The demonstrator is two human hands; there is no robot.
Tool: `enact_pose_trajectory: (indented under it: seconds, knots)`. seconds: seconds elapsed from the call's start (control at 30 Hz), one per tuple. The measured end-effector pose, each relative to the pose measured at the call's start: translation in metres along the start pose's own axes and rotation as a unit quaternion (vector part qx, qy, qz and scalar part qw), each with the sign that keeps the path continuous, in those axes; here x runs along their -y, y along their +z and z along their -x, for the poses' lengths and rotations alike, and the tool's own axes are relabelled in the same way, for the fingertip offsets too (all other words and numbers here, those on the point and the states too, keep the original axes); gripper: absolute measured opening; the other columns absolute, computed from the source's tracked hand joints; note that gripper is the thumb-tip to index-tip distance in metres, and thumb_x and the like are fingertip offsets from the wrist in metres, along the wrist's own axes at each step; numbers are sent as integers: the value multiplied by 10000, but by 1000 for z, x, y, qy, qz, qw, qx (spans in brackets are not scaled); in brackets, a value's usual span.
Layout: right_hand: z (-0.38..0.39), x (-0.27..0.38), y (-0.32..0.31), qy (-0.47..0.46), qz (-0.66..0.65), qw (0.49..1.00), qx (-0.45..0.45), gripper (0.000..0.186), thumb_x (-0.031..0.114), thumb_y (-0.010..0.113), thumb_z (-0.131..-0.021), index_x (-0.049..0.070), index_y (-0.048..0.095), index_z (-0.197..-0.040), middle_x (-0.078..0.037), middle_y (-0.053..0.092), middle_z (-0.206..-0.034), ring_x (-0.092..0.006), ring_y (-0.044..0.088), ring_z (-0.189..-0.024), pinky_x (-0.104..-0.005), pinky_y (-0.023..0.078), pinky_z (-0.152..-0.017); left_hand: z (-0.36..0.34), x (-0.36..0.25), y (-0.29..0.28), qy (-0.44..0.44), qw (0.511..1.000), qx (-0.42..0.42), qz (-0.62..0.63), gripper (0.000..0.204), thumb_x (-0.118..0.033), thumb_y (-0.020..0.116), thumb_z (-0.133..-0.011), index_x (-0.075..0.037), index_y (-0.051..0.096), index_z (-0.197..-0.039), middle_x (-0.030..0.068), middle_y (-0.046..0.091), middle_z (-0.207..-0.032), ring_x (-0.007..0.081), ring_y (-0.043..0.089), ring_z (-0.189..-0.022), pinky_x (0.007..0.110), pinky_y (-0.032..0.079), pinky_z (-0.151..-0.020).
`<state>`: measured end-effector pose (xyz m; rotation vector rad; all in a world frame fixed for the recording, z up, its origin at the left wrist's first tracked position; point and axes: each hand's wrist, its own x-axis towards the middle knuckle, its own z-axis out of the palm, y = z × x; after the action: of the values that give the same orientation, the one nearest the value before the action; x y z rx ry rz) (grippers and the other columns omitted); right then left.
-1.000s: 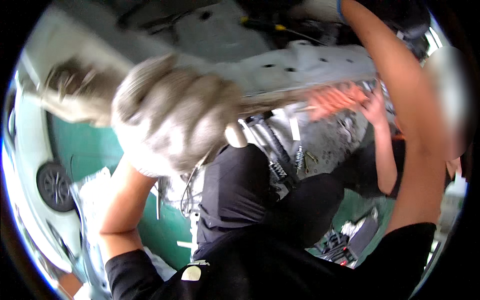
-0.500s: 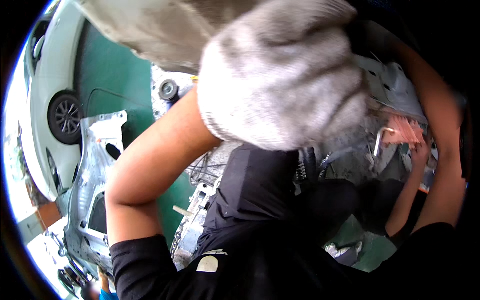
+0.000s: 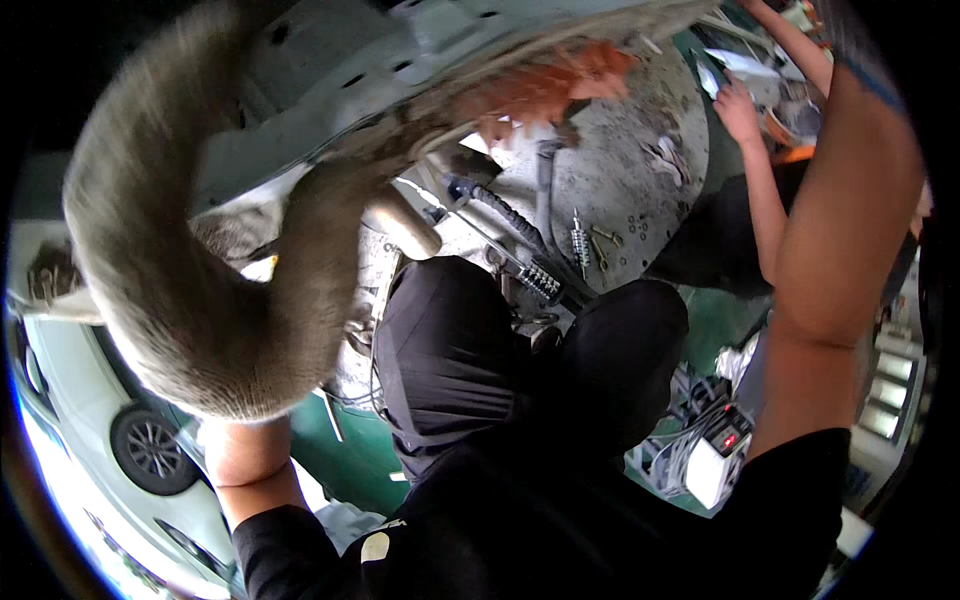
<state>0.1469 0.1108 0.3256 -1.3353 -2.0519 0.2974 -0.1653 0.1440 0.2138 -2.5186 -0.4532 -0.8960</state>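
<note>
My left hand (image 3: 180,220), in a dirty grey knitted glove, is raised at the left, blurred, with thumb and fingers wide apart in a U shape beneath a grey perforated metal structure (image 3: 340,60). A short pale cylinder (image 3: 400,218) is just beside the thumb. My right hand (image 3: 850,45) is at the top right rim; only glove fabric and a blue cuff show, its fingers hidden. A blurred orange ribbed object (image 3: 540,80), too smeared to identify, hangs along the structure's lower edge.
A co-worker's bare hand (image 3: 738,110) and arm are at right. A grimy round surface (image 3: 640,230) holds a spring tool (image 3: 580,245), black hose (image 3: 490,205) and several spanners (image 3: 602,250). A white car (image 3: 75,390) stands left; cables and a device (image 3: 720,450) lie lower right.
My left hand swept up and right as a fist, then back left, and now its thumb and fingers are apart. The view has swung; the co-worker's hand is off the orange object.
</note>
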Motion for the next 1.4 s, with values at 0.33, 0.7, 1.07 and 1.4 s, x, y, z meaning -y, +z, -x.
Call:
enact_pose_trajectory:
  seconds: [0.33,0.7,1.07,1.4]
  knots:
    - [183,16,-57,107,-66,986,-114,384,189,684,-904,37,665,-1256,-150,739,-1094,-267,697,-957,-416,558,-873,-67,-20,3,-100,976,-1,194,363,-171,729,-932,-51,681,-1272,127,749,-1165,256,716,-1095,427,538,-999]
    - [381,-33,39,498,-107,856,-83,399,354,695,-929,48,726,-1184,-204,751,-1028,-268,721,-915,-386,569,-834,-86,-27,24,-199,947,100,231,394,-159,613,-1039,-55,620,-1418,150,715,-1264,258,695,-1153,415,576,-975]
    - [419,-100,352,562,-11,737,376,481,380,611,-892,61,699,-1242,-203,680,-1253,-368,654,-1162,-461,540,-949,-54,-9,37,-250,941,97,205,479,-200,653,-1020,-48,578,-1468,139,668,-1363,240,655,-1168,387,544,-1003]
    - [488,-77,504,584,-76,734,339,517,416,520,-996,53,651,-1339,-222,625,-1397,-388,601,-1280,-483,506,-1037,-97,-54,29,-179,926,99,316,246,6,629,-975,28,680,-1215,109,717,-1117,154,671,-1006,292,528,-914]
